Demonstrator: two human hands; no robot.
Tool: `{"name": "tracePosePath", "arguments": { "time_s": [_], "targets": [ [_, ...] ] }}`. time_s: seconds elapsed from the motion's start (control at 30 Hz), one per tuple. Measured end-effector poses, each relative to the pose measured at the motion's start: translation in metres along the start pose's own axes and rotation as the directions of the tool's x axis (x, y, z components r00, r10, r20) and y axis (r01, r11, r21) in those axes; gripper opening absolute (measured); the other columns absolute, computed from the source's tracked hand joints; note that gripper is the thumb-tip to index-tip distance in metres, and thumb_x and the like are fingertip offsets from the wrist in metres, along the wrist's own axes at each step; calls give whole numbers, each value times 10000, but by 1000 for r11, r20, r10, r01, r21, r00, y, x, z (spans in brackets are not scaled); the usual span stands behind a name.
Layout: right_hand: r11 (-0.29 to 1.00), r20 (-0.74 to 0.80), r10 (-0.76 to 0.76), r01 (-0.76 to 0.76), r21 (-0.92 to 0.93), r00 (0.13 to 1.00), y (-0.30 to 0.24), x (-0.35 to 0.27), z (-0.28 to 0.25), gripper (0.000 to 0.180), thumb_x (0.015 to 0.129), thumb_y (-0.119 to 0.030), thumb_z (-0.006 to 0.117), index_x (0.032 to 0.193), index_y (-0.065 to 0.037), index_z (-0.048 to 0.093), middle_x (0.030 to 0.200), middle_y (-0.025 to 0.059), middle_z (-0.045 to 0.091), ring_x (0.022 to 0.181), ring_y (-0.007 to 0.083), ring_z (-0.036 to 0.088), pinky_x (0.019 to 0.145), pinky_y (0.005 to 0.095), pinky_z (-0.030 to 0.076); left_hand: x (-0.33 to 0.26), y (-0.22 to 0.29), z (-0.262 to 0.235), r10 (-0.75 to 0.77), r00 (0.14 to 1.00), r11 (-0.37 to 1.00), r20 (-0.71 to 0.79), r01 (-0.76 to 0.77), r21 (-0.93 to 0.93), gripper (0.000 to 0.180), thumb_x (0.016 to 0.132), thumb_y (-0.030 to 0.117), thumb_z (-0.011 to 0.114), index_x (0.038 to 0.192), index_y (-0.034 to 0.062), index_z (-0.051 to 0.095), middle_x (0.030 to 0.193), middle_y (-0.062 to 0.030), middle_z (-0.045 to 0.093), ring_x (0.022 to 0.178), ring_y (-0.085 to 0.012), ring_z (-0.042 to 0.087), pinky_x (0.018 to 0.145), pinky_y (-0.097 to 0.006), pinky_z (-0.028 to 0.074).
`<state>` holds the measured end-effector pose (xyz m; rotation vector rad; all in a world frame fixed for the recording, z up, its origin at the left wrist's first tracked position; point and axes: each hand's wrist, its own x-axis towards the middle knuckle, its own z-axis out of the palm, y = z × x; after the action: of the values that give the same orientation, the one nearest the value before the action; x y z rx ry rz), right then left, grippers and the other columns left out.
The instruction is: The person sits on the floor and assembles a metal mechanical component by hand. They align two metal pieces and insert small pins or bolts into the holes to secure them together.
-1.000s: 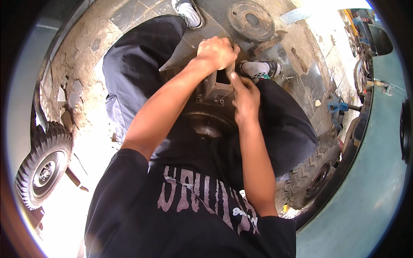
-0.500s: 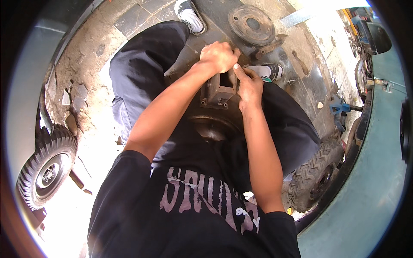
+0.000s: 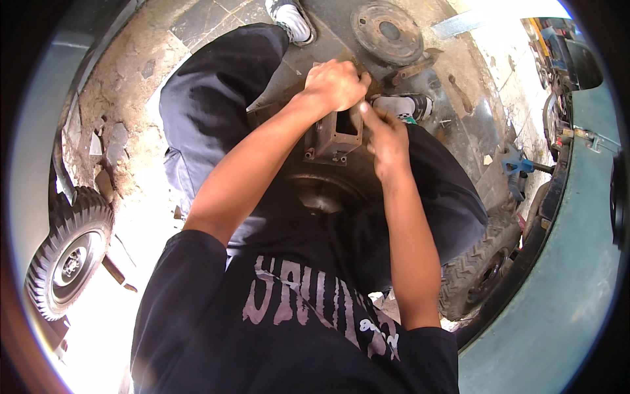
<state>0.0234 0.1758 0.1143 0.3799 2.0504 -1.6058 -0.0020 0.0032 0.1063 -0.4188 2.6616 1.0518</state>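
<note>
Between my legs stands a brown metal housing [image 3: 319, 146] with a rectangular opening and bolt holes at its corners. My left hand [image 3: 336, 85] is closed at the housing's far end, its fingers curled over and their grip hidden. On the right side of the opening is my right hand [image 3: 388, 141], slightly blurred, its fingers curled and its thumb pointing toward the left fingertips. What the right fingers hold, if anything, cannot be made out. Close to me, below the housing, lies a dark rounded metal part [image 3: 321, 190].
A rusty round disc [image 3: 387, 33] lies beyond my right foot, with a flat metal piece [image 3: 410, 69] beside it. A tyred wheel [image 3: 71, 262] is at the left, another tyre [image 3: 479, 269] at the right. A blue tool [image 3: 518, 167] lies near the green vehicle panel [image 3: 558, 276].
My right hand has shifted a little to the right and toward me, its thumb drawing away from the left fingers. The left hand stays at the housing's far end.
</note>
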Motion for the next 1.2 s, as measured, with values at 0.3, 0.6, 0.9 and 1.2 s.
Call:
{"name": "tracePosePath", "arguments": {
  "time_s": [0.3, 0.6, 0.9, 1.2],
  "targets": [
    [999, 20, -9, 8, 37, 1000, 0, 4, -1, 377, 919, -344, 880, 1015, -1, 757, 810, -32, 651, 577, 39, 442, 490, 247, 315, 0, -3, 2, 33, 999, 999, 13, -33, -22, 590, 1056, 464, 475, 1048, -33, 792, 1151, -315, 735, 1186, -463, 679, 1102, -519, 500],
    [991, -30, 71, -73, -113, 997, 7, -32, -9, 369, 947, -288, 855, 1103, 37, 777, 909, 3, 719, 776, 73, 569, 725, 246, 452, -8, 7, -4, -3, 1000, 1000, 0, 3, -7, 610, 1064, 466, 461, 1028, -48, 788, 1130, -319, 737, 1170, -464, 684, 1095, -525, 504],
    [991, -44, -113, 110, -78, 993, -2, -13, 6, 308, 958, -227, 839, 1080, 51, 783, 923, 24, 741, 827, 91, 626, 769, 259, 493, -1, -2, 1, 18, 1000, 1000, 19, -18, -11, 615, 1066, 471, 449, 1027, -34, 797, 1117, -304, 747, 1156, -459, 694, 1093, -523, 511],
    [995, -17, -66, 64, -77, 998, -9, -8, 1, 314, 941, -224, 857, 1072, 52, 783, 921, 15, 735, 833, 85, 612, 757, 259, 480, -2, 1, 0, 16, 1000, 1000, 0, -16, -2, 617, 1056, 493, 463, 1061, -25, 798, 1145, -317, 738, 1164, -461, 693, 1099, -524, 508]
  ]
}}
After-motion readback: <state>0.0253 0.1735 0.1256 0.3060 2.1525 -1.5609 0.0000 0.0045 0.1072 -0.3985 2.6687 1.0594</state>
